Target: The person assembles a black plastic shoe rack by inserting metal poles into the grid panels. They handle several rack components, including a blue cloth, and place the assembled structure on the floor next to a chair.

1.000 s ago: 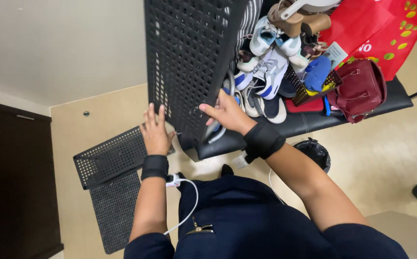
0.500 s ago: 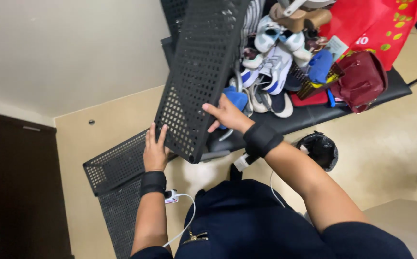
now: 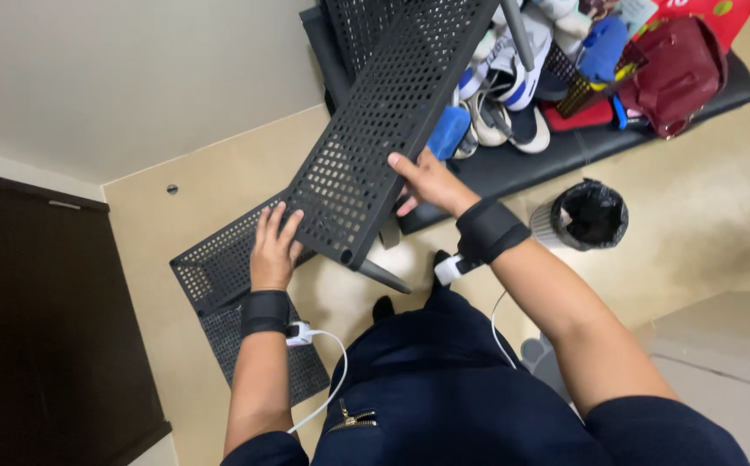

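I hold a long black perforated shelf panel [image 3: 384, 129], tilted, its near end low and its far end rising out of the top of the view. My left hand [image 3: 273, 246] grips the panel's near left corner with fingers spread on top. My right hand [image 3: 427, 179] grips the right long edge. Both wrists wear black bands with white cables. A dark tube leg [image 3: 384, 274] sticks out under the near corner.
Two more perforated black panels [image 3: 220, 276] lie on the beige floor at left. A black bench [image 3: 565, 147] holds several shoes [image 3: 504, 78], a blue item and a dark red bag [image 3: 677, 73]. A black-lined bin [image 3: 589, 214] stands right. A dark door [image 3: 38, 319] is at left.
The panel has tipped from nearly upright to a flatter slant, its near end swinging down and left. Both hands moved with it and kept their grip.
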